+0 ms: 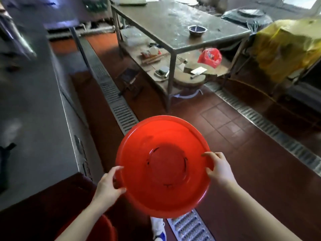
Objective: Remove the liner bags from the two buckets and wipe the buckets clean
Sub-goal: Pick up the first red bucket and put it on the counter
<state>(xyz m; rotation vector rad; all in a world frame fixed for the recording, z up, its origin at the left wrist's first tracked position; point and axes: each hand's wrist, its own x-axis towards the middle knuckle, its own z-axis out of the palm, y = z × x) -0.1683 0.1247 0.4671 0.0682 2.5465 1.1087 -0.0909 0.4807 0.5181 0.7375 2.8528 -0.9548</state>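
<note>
I hold a red plastic bucket (163, 164) in the air in front of me, its open mouth tipped toward me so the bare inside and round bottom show. No liner bag is in it. My left hand (108, 186) grips its rim on the left, and my right hand (219, 168) grips the rim on the right. The rim of a second red bucket (106, 226) peeks out at the bottom, below my left forearm, mostly hidden.
A steel counter (34, 136) runs along the left. Ahead stands a metal table (173, 23) with a small bowl (197, 30) and a cluttered lower shelf holding a red bag (210, 57). Floor drain grates (114, 101) cross the red tile. My shoe (159, 226) is below the bucket.
</note>
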